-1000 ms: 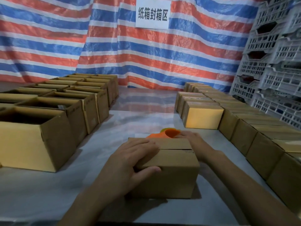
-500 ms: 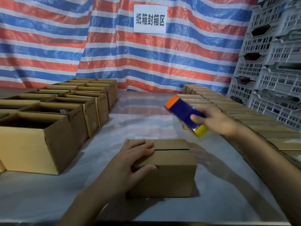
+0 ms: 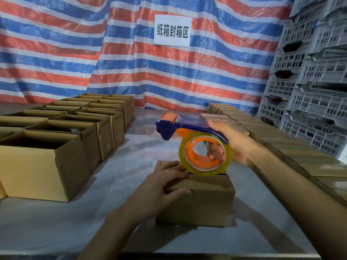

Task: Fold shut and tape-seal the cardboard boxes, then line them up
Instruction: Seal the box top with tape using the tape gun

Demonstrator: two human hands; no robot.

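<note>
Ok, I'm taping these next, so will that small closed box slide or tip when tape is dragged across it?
Likely slides rather than tips: the box sits low and wide on a glossy table sheet, and the left hand presses it down. Its top seam is untaped, so the top may flex under the tape dispenser.

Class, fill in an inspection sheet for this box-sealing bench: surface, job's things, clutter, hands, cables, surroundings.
Surface: table under a pale sheet.
Job's things: folded box at centre; tape dispenser above it; open boxes left; closed boxes right.
Clutter: nothing seen.
Hands: left hand presses the box top; right hand grips the tape dispenser.
Cables: nothing seen.
Surroundings: striped tarpaulin, paper sign, stacked grey crates.
</note>
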